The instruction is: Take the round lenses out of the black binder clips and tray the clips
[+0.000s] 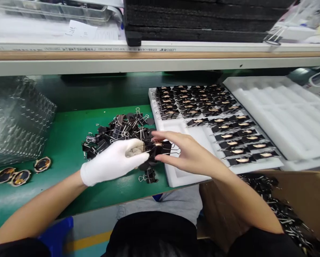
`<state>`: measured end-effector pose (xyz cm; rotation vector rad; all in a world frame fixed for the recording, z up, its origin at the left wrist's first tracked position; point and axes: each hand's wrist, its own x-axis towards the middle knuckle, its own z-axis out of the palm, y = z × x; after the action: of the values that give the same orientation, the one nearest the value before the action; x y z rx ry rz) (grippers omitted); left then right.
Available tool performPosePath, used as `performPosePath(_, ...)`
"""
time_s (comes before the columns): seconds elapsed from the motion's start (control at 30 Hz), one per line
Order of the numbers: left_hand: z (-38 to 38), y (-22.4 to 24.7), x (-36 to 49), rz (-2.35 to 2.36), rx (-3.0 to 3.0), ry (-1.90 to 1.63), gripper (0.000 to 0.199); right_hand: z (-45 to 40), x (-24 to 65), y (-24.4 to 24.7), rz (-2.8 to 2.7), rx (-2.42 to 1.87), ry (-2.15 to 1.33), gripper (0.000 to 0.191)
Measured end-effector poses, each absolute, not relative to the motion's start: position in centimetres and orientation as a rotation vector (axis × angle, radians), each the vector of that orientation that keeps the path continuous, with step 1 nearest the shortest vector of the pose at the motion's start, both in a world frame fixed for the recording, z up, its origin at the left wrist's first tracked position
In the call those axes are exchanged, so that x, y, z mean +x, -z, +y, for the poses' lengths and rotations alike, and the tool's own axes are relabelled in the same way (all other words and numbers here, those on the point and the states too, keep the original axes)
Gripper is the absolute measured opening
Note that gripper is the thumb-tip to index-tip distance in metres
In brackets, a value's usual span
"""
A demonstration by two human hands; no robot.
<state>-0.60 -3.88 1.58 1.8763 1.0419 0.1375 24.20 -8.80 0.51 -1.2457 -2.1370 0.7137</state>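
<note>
My left hand, in a white glove, grips a black binder clip between thumb and fingers. My bare right hand has its thumb and fingers around the other side of a small tan-edged piece, which a second black clip also grasps. The fingers partly cover this assembly. Behind my gloved hand lies a heap of black binder clips with silver wire handles. A single clip lies in front, near the table edge. The right hand is above the left side of a white foam tray.
Rows of clipped pieces fill the tray's back and right. Another white tray stands further right. Tortoiseshell lens pieces and stacked clear trays are left. A cardboard box of clips stands low right; a shelf overhangs the table.
</note>
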Motion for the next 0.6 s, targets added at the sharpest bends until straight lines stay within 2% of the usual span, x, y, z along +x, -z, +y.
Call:
performPosePath(0.07, -4.3, -1.6, -0.6, 1.018, 1.941, -0.111, 0.035, -8.9, 24.2, -0.5, -2.104, -1.272, -0.814, 0.041)
performPosePath(0.1, -4.5, -1.7, -0.6, 0.998, 1.967, -0.097, 0.038, -9.0, 24.5, -0.6, -2.081, -1.283, -0.840, 0.037)
performPosePath(0.2, -4.7, -2.1, -0.9, 0.972, 2.054, -0.086, 0.053, -9.2, 27.4, -1.2, -2.032, -1.349, -0.774, 0.050)
performPosePath(0.27, -4.6, -2.3, -1.1, 1.007, 2.137, -0.095, 0.053, -8.9, 30.9, -1.4, -2.038, -1.420, -0.640, 0.053)
performPosePath(0.33, -4.3, -2.4, -1.3, 1.032, 2.203, -0.094, 0.052, -8.2, 34.9, -1.0, -2.037, -1.514, -0.518, 0.034)
performPosePath(0.37, -4.1, -2.4, -1.4, 1.033, 2.227, -0.095, 0.052, -7.7, 36.8, -0.5, -2.023, -1.558, -0.497, 0.030)
performPosePath(0.47, -3.9, -2.3, -1.5, 0.997, 2.266, -0.109, 0.051, -6.1, 40.9, 1.7, -1.977, -1.652, -0.388, 0.032)
performPosePath(0.6, -4.1, -2.3, -1.6, 0.963, 2.283, -0.099, 0.047, -5.1, 42.2, 4.2, -2.090, -1.711, -0.235, 0.022)
